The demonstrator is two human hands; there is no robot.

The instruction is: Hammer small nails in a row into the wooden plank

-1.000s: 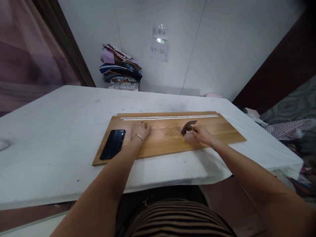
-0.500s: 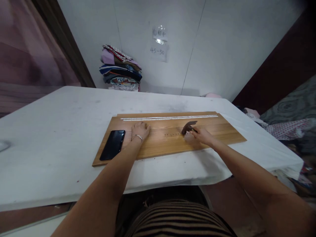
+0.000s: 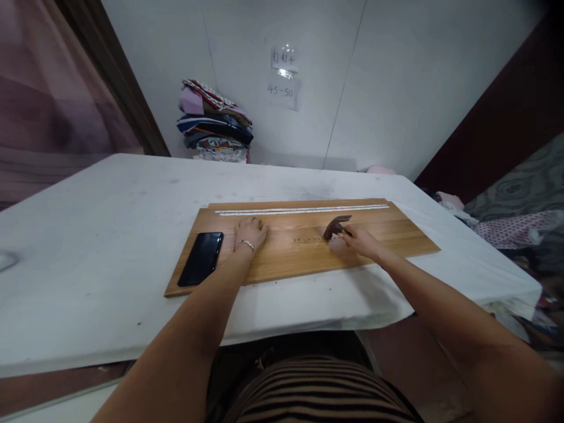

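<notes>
My right hand [image 3: 359, 239] grips a claw hammer [image 3: 335, 228] by its handle. The hammer's dark head is low over the wooden board [image 3: 277, 258], near the right end of a short row of small nails [image 3: 307, 239]; whether it touches the board I cannot tell. Resting on the board's left half is my left hand [image 3: 252, 232], a bracelet at its wrist. Its fingers are curled under and closed, and what they hold, if anything, is hidden. A black phone [image 3: 200, 259] lies on the board left of that hand.
Two thin white strips [image 3: 304, 210] run along the board's far edge. The board lies on a table with a white cover [image 3: 110, 235]. Folded clothes [image 3: 215, 120] are stacked at the back by the wall. Tiny dark specks dot the cover near the front.
</notes>
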